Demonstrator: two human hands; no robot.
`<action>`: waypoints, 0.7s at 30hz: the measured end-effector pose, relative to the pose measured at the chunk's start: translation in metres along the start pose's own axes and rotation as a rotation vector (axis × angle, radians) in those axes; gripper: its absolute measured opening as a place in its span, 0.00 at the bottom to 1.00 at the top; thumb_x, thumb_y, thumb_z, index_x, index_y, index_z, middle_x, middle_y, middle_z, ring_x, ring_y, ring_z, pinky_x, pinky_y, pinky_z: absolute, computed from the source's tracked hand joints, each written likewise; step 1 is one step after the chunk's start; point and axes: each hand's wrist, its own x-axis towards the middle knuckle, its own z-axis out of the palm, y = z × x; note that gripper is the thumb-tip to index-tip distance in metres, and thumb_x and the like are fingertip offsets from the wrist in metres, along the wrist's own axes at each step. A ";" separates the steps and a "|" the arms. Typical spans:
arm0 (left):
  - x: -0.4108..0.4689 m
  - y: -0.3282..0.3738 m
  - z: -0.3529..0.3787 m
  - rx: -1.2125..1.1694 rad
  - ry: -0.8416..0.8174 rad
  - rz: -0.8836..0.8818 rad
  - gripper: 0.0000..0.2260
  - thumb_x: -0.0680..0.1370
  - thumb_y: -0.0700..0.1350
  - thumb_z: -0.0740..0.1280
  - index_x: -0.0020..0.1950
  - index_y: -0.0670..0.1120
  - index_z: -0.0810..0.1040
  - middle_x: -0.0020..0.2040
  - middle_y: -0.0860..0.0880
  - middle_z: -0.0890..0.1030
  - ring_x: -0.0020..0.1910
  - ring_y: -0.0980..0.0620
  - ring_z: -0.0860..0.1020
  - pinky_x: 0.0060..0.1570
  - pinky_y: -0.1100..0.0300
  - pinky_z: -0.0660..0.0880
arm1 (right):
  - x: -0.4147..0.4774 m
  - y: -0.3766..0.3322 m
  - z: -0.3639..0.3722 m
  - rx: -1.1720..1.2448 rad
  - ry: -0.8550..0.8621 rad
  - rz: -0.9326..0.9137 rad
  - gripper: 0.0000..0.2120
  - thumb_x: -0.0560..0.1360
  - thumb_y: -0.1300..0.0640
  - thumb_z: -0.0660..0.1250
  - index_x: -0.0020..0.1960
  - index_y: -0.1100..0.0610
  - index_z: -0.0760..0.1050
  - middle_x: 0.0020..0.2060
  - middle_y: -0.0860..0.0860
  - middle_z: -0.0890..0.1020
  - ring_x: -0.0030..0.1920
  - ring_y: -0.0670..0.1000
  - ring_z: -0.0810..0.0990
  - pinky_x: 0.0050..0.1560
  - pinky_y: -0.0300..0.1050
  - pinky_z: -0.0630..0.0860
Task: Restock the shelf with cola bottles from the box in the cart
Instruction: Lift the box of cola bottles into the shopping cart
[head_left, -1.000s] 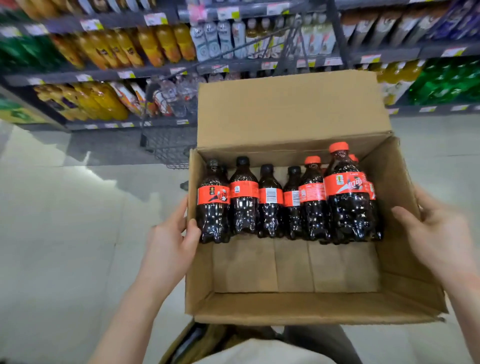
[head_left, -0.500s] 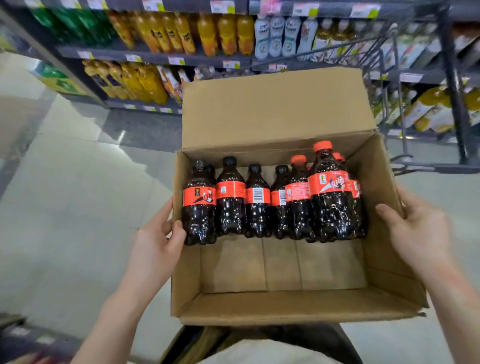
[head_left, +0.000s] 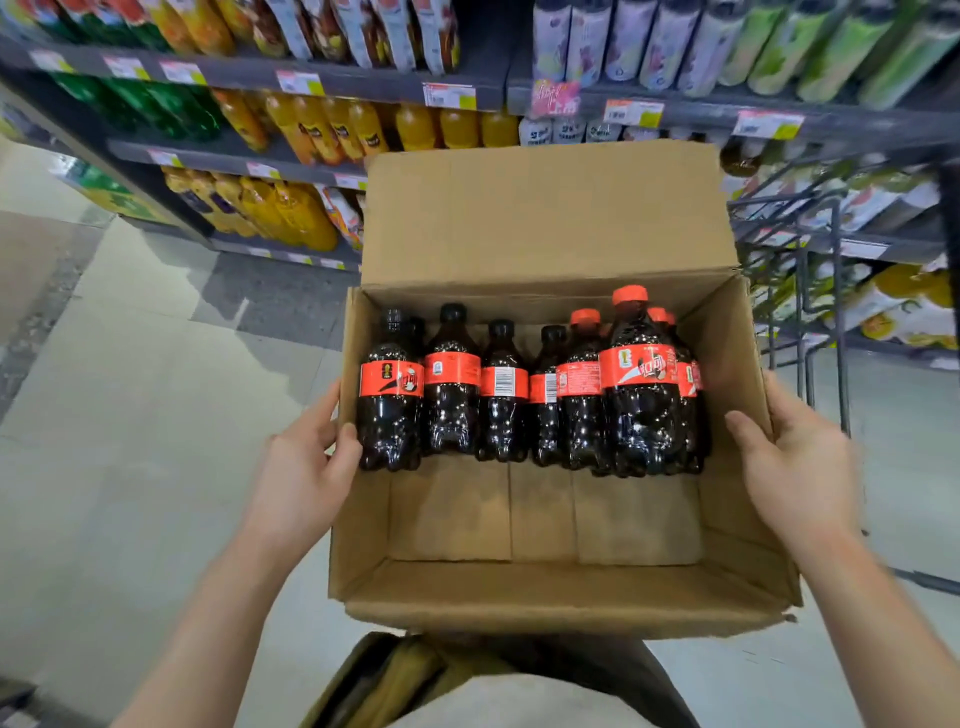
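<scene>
- Head view: an open cardboard box (head_left: 545, 592) is held up in front of the person, its far flap standing upright.
- The left hand (head_left: 301, 478) clasps the box's left wall, thumb hooked over the rim — fingers outside.
- The right hand (head_left: 800, 467) clasps the right wall the same way.
- Cola bottles (head_left: 519, 395) stand upright in a row against the far wall of the box; the near half of its floor is bare.
- Behind — a shelf (head_left: 249, 163) of orange drinks; a wire cart (head_left: 810, 270) stands at right.
</scene>
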 end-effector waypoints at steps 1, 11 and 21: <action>0.012 0.005 -0.001 0.004 -0.011 0.015 0.25 0.83 0.39 0.60 0.75 0.64 0.71 0.29 0.59 0.78 0.25 0.54 0.67 0.29 0.67 0.67 | 0.010 -0.003 0.001 -0.004 0.007 0.015 0.24 0.80 0.59 0.67 0.74 0.43 0.71 0.44 0.50 0.84 0.34 0.38 0.73 0.40 0.38 0.64; 0.138 0.005 0.017 0.053 -0.102 0.177 0.33 0.82 0.38 0.61 0.65 0.80 0.64 0.33 0.54 0.77 0.31 0.51 0.73 0.35 0.59 0.72 | 0.081 -0.020 0.045 -0.017 0.079 0.105 0.24 0.79 0.61 0.67 0.73 0.45 0.73 0.40 0.49 0.85 0.33 0.44 0.77 0.34 0.24 0.66; 0.228 -0.006 0.065 0.111 -0.204 0.180 0.23 0.82 0.37 0.62 0.77 0.52 0.70 0.28 0.56 0.74 0.28 0.55 0.75 0.31 0.62 0.70 | 0.138 0.009 0.097 0.027 0.103 0.225 0.25 0.80 0.58 0.66 0.74 0.43 0.70 0.44 0.47 0.85 0.38 0.49 0.78 0.42 0.36 0.68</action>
